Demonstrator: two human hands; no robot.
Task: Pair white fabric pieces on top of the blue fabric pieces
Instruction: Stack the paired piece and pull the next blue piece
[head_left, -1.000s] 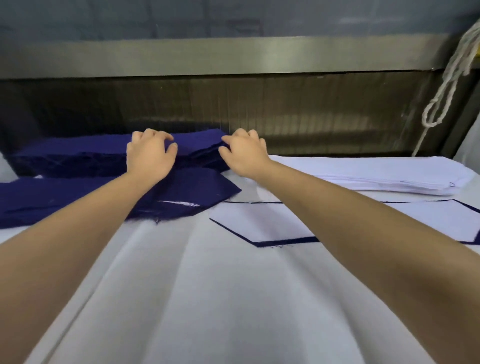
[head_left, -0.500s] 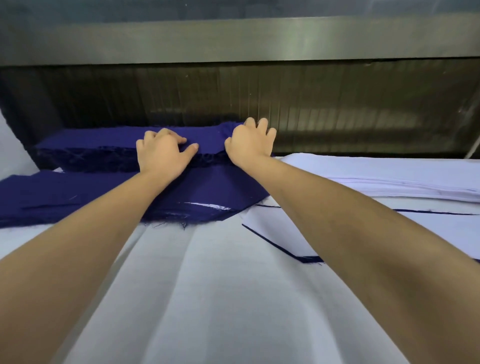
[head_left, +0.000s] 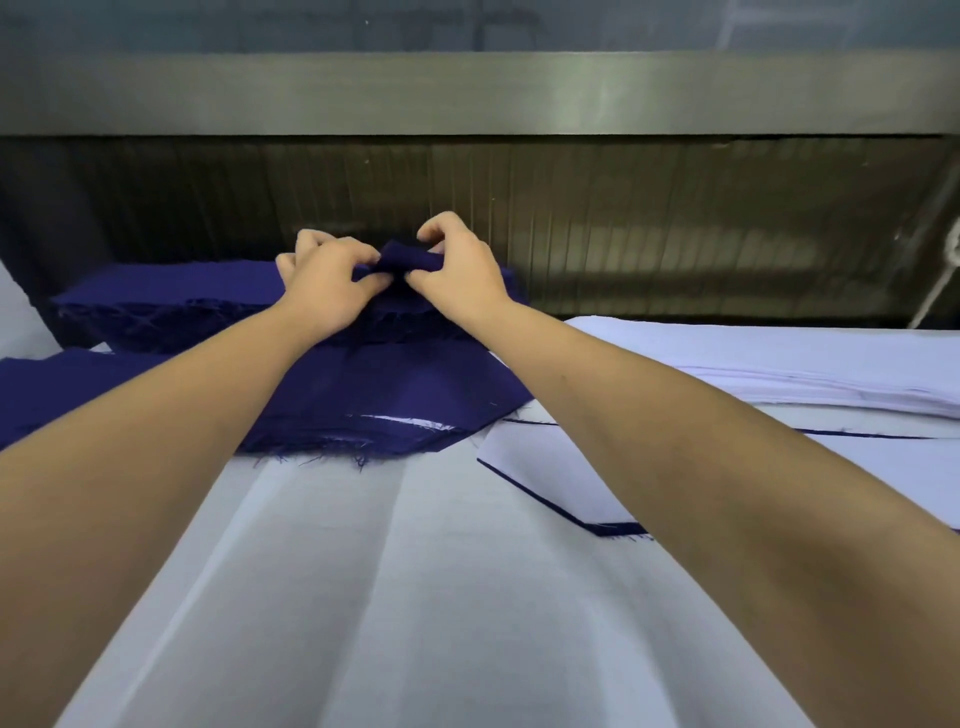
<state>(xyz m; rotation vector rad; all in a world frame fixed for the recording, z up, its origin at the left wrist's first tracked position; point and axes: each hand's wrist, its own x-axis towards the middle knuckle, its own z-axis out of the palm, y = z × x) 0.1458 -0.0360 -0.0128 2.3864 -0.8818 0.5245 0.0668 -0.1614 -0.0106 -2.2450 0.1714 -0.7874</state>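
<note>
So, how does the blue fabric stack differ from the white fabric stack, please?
The blue fabric stack sits back left, the white fabric stack to the right. The blue one's edges are frayed, the white one's clean. The left hand and right hand pinch the blue stack's top piece; the white stack lies untouched. Both are layered piles.
</note>
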